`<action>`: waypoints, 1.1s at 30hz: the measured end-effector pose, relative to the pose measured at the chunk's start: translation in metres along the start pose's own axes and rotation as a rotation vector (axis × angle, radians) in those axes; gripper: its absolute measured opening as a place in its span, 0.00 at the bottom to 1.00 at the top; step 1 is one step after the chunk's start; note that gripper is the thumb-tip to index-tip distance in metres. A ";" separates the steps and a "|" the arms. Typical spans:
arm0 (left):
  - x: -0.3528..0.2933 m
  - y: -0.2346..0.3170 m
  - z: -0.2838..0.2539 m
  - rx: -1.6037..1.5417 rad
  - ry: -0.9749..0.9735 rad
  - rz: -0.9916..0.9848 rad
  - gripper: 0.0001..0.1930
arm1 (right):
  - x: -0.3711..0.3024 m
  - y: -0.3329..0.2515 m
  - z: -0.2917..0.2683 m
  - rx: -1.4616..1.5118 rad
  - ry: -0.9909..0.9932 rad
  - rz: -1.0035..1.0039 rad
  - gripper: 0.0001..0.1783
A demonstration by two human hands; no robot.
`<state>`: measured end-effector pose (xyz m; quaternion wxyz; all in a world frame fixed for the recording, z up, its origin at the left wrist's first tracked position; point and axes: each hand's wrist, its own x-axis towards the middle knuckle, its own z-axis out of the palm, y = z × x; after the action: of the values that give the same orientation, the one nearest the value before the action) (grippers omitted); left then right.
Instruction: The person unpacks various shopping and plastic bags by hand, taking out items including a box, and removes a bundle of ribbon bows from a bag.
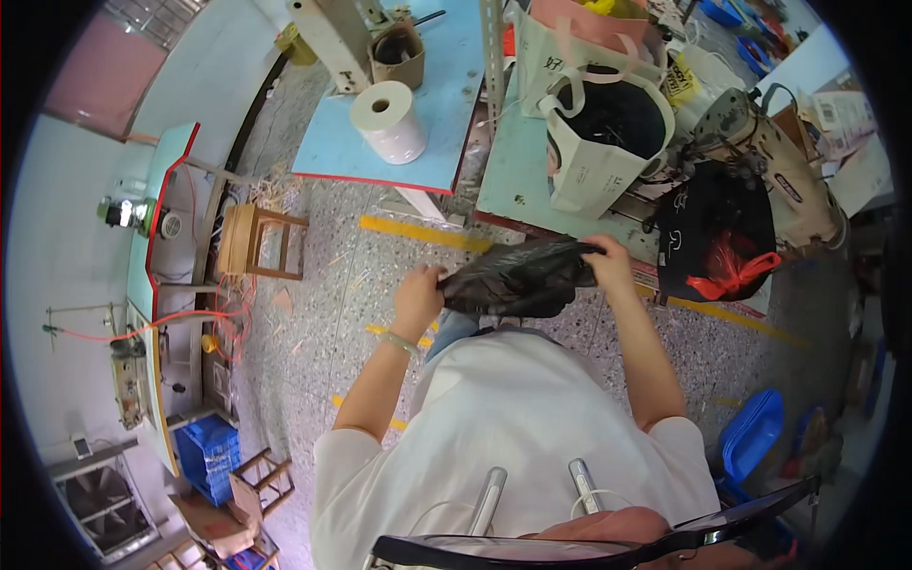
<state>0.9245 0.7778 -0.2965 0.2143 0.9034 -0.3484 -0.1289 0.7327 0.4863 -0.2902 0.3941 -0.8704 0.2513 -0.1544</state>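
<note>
A black plastic bag (521,280) is stretched between my two hands in front of my body. My left hand (418,302) pinches its left end, fingers closed. At the upper right corner of the bag, my right hand (609,263) grips the plastic. The bag looks crumpled and fairly flat; whether anything is inside cannot be made out. Just beyond it stands a green-topped table with an open white tote bag (594,176), dark inside. Beside that, to the right, sits a black bag (714,228) with a red plastic bag (736,271) in it.
A blue table (442,123) with a white roll (388,123) is ahead on the left. A sewing machine (784,176) stands far right. Wooden stools (264,242), an orange hose (161,323) and a blue crate (207,456) are at left. A blue chair (750,432) is near right.
</note>
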 end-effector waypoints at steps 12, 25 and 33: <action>0.082 -0.045 -0.025 -1.923 -0.057 -0.850 0.17 | -0.038 -0.013 -0.052 0.678 -0.275 0.519 0.12; 0.099 0.006 -0.074 -1.817 -0.596 -0.458 0.18 | 0.004 -0.029 -0.016 1.570 0.209 0.781 0.15; 0.096 0.069 -0.152 -1.485 0.013 0.075 0.24 | 0.035 -0.159 -0.026 0.628 0.600 -0.108 0.20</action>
<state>1.0128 0.7114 -0.1383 0.7748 0.5092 -0.1989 -0.3176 0.7995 0.5404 -0.1495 0.5406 -0.6370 0.2494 -0.4897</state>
